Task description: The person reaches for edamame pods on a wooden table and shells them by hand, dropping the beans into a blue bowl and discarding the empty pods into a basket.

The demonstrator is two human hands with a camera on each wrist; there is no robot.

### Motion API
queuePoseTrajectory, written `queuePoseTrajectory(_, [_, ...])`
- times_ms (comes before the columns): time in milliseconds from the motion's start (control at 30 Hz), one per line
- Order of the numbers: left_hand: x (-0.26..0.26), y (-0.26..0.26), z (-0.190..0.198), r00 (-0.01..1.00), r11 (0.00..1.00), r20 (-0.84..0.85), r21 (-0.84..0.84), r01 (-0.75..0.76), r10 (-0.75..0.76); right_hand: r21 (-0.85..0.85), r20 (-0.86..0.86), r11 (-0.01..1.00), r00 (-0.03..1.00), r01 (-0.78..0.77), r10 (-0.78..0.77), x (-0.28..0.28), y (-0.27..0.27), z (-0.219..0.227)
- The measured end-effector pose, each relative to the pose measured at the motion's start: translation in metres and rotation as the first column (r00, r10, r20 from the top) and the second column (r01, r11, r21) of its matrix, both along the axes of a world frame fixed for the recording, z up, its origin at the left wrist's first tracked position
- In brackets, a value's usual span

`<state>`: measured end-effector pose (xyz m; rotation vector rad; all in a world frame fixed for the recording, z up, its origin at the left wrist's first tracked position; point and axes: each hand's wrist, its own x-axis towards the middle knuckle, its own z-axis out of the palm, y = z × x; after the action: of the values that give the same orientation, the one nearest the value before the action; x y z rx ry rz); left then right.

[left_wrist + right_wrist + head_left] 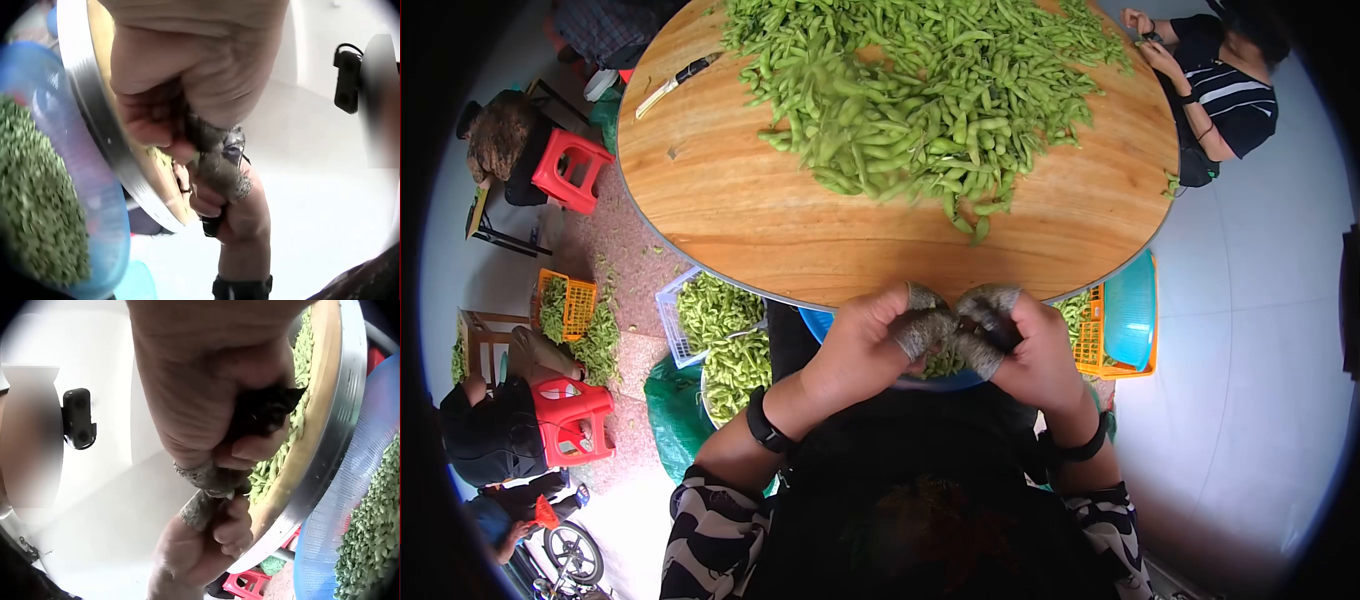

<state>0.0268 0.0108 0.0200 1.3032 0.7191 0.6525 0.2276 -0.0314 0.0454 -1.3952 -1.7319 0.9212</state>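
In the head view my left hand (855,340) and right hand (1040,345) meet at the near table edge, thumbs and fingertips together. Worn grey wrapping (930,325) covers the thumbs and some fingertips. Between the fingertips a bit of a green soybean pod (196,159) shows in the left wrist view; the hands mostly hide it. Black material (269,412) with a pointed end lies in the curl of the right hand. Below the hands stands a blue basket (109,219) with many shelled green beans (37,194).
A heap of green pods (920,100) covers much of the round wooden table (720,220). A knife (680,85) lies at its left. Crates of pods, such as a white crate (670,315), stand below. Red stools (572,420) and seated people are at left; another person (1225,95) sits right.
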Motion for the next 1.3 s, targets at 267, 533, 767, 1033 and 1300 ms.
queuePoseTrajectory(267, [0.002, -0.012, 0.007, 0.99, 0.97, 0.033, -0.205, -0.128, 0.138, -0.076, -0.144, 0.995, 0.987, 0.065, -0.076, -0.005, 0.006, -0.011])
queuePoseTrajectory(533, [-0.01, -0.011, 0.022, 0.952, 0.998, -0.306, -0.043, -0.038, 0.023, 0.023, -0.099, 1.0, 0.995, -0.006, 0.008, -0.003, 0.008, -0.02])
queuePoseTrajectory(767, [-0.003, -0.012, 0.003, 0.975, 0.98, -0.104, 0.05, -0.191, 0.196, 0.05, -0.179, 0.992, 0.976, -0.115, 0.122, -0.003, -0.008, -0.022])
queuePoseTrajectory(1033, [-0.004, -0.018, 0.003, 0.941, 0.898, -0.219, 0.414, -0.152, 0.26, -0.003, -0.168, 0.987, 0.973, -0.158, 0.156, -0.01, -0.008, -0.023])
queuePoseTrajectory(1300, [-0.01, -0.017, 0.006, 0.959, 0.941, -0.163, 0.288, -0.178, 0.232, -0.474, -0.491, 0.814, 0.868, -0.336, 0.073, -0.005, -0.004, 0.019])
